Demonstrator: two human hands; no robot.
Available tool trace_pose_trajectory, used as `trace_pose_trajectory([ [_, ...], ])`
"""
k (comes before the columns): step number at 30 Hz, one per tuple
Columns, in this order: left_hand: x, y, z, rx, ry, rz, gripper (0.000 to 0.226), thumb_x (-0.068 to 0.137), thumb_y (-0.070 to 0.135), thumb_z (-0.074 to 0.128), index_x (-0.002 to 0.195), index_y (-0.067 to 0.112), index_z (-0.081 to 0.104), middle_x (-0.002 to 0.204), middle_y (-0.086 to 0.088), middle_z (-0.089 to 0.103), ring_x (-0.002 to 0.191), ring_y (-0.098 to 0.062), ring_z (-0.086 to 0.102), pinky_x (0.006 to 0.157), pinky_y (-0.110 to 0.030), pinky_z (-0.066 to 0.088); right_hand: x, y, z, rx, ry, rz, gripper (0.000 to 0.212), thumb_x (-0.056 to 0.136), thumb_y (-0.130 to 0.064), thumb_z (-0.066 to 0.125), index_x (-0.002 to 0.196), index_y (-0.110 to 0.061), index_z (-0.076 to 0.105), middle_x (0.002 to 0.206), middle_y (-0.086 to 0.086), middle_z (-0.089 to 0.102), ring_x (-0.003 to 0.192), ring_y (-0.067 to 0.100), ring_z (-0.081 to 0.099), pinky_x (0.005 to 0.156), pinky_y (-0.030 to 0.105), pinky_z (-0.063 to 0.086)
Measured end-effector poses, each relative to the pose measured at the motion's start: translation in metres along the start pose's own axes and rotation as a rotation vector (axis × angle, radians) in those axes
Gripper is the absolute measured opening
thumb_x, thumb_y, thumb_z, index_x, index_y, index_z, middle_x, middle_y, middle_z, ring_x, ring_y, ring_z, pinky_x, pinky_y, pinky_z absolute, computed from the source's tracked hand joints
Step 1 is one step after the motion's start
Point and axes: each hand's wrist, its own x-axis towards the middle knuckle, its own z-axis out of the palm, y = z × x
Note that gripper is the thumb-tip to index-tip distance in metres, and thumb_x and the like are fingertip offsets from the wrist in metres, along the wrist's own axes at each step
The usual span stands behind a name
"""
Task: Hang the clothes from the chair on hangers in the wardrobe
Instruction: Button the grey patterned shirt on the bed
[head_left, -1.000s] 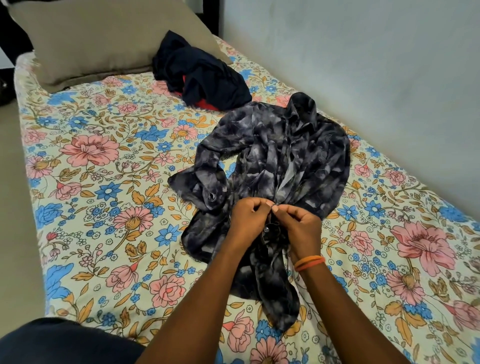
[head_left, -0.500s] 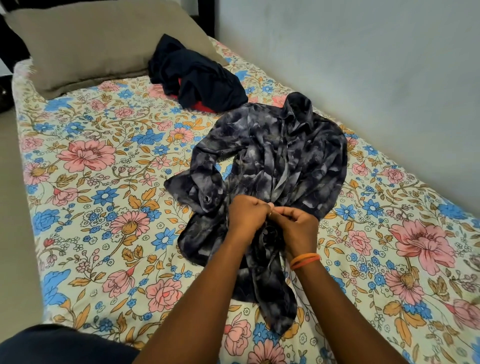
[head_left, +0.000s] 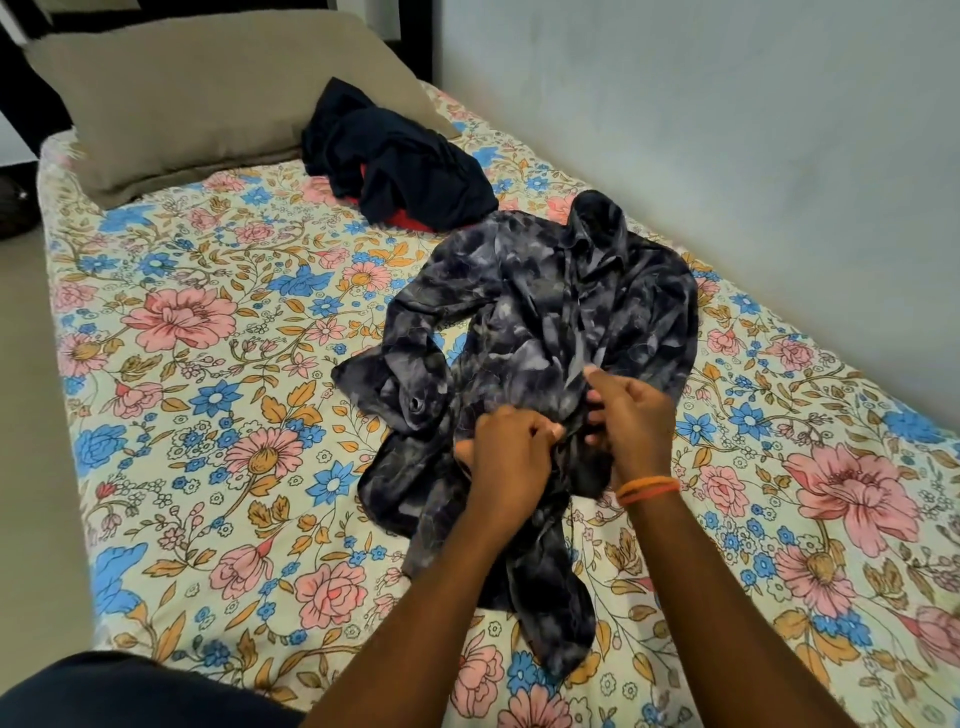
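A crumpled dark grey shirt with a blurred blue-grey mottled print (head_left: 545, 332) is spread on the floral bedsheet of the bed (head_left: 208, 364), right of centre. Its collar is turned toward the far side, near the wall; one sleeve is bunched at its left edge, and a narrow length of cloth trails toward the near edge. Its front is gathered and pinched near the middle by the left hand (head_left: 506, 457) and the right hand (head_left: 631, 421). Beyond it, touching its far edge, a rumpled navy garment with red cloth beneath (head_left: 389, 161) is heaped beside the pillow.
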Motion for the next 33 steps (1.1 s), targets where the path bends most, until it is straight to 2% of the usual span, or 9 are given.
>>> trace_pose_trajectory([
  [2, -0.012, 0.004, 0.003, 0.169, -0.059, 0.12, 0.023, 0.098, 0.035, 0.056, 0.082, 0.022, 0.067, 0.093, 0.003, 0.057, 0.1, -0.018, 0.047, 0.086, -0.038, 0.035, 0.007, -0.002, 0.002, -0.118, -0.013, -0.05, 0.021, 0.081, -0.026, 0.081, 0.086, -0.007, 0.075, 0.074, 0.004, 0.071, 0.062, 0.013, 0.062, 0.051, 0.027, 0.054],
  [5, -0.031, 0.009, 0.0, 0.424, -0.028, 0.217, 0.027, 0.101, 0.04, 0.049, 0.098, 0.022, 0.068, 0.104, 0.004, 0.055, 0.106, -0.018, 0.042, 0.081, -0.033, 0.019, 0.005, 0.008, -0.002, -0.147, -0.024, -0.092, 0.015, 0.079, -0.014, 0.081, 0.089, -0.004, 0.077, 0.08, 0.008, 0.074, 0.067, 0.015, 0.066, 0.059, 0.026, 0.055],
  [8, -0.039, 0.0, 0.0, 0.544, 0.065, 0.245, 0.025, 0.097, 0.04, 0.054, 0.098, 0.019, 0.068, 0.103, 0.001, 0.058, 0.103, -0.022, 0.048, 0.086, -0.042, 0.031, -0.007, 0.028, -0.011, -0.041, 0.02, -0.017, 0.012, 0.082, -0.012, 0.079, 0.091, -0.006, 0.076, 0.077, 0.007, 0.073, 0.059, 0.011, 0.064, 0.049, 0.024, 0.053],
  [12, -0.039, -0.003, 0.004, 0.712, 0.134, 0.402, 0.027, 0.087, 0.043, 0.067, 0.088, 0.016, 0.068, 0.093, -0.002, 0.059, 0.09, -0.024, 0.053, 0.074, -0.041, 0.041, -0.014, 0.047, -0.015, 0.14, 0.059, 0.108, 0.002, 0.086, -0.006, 0.071, 0.087, -0.004, 0.071, 0.069, 0.008, 0.064, 0.056, 0.019, 0.056, 0.048, 0.028, 0.052],
  [16, -0.015, 0.027, 0.012, 0.653, 0.162, 0.649, 0.017, 0.087, 0.021, 0.065, 0.102, 0.015, 0.06, 0.106, -0.005, 0.057, 0.098, -0.023, 0.053, 0.082, -0.036, 0.041, -0.011, 0.05, -0.009, 0.091, 0.043, 0.068, 0.024, 0.087, -0.008, 0.064, 0.064, -0.016, 0.063, 0.056, 0.001, 0.058, 0.052, 0.017, 0.046, 0.054, 0.031, 0.042],
  [19, 0.012, 0.047, 0.011, 0.665, -0.061, 0.519, 0.024, 0.091, 0.012, 0.058, 0.115, 0.013, 0.055, 0.113, -0.008, 0.062, 0.102, -0.027, 0.059, 0.091, -0.038, 0.04, -0.01, 0.053, -0.005, 0.052, 0.045, 0.038, 0.029, 0.089, -0.012, 0.064, 0.062, -0.022, 0.062, 0.055, -0.003, 0.059, 0.049, 0.014, 0.048, 0.055, 0.029, 0.042],
  [25, 0.028, 0.029, -0.003, 0.842, -0.038, 0.217, 0.01, 0.098, 0.021, 0.053, 0.103, 0.021, 0.062, 0.095, -0.002, 0.069, 0.093, -0.027, 0.066, 0.091, -0.044, 0.041, -0.006, 0.063, 0.002, 0.015, 0.194, 0.01, 0.016, 0.095, -0.024, 0.062, 0.096, -0.008, 0.067, 0.076, 0.011, 0.066, 0.056, 0.018, 0.059, 0.042, 0.024, 0.047],
  [30, 0.035, 0.034, 0.011, 0.834, -0.061, 0.307, 0.021, 0.097, 0.018, 0.055, 0.116, 0.011, 0.06, 0.119, -0.01, 0.059, 0.113, -0.032, 0.055, 0.092, -0.047, 0.046, -0.011, 0.067, 0.003, 0.011, 0.249, -0.072, 0.012, 0.095, -0.025, 0.064, 0.094, -0.013, 0.067, 0.079, 0.008, 0.069, 0.058, 0.02, 0.061, 0.041, 0.025, 0.049],
  [33, 0.036, 0.038, 0.02, 0.845, -0.127, 0.293, 0.019, 0.096, 0.008, 0.053, 0.112, 0.007, 0.064, 0.125, -0.014, 0.052, 0.12, -0.034, 0.048, 0.092, -0.047, 0.048, -0.011, 0.071, 0.005, -0.017, 0.225, -0.088, 0.015, 0.094, -0.034, 0.062, 0.093, -0.02, 0.067, 0.082, 0.005, 0.07, 0.064, 0.024, 0.064, 0.048, 0.035, 0.054],
])
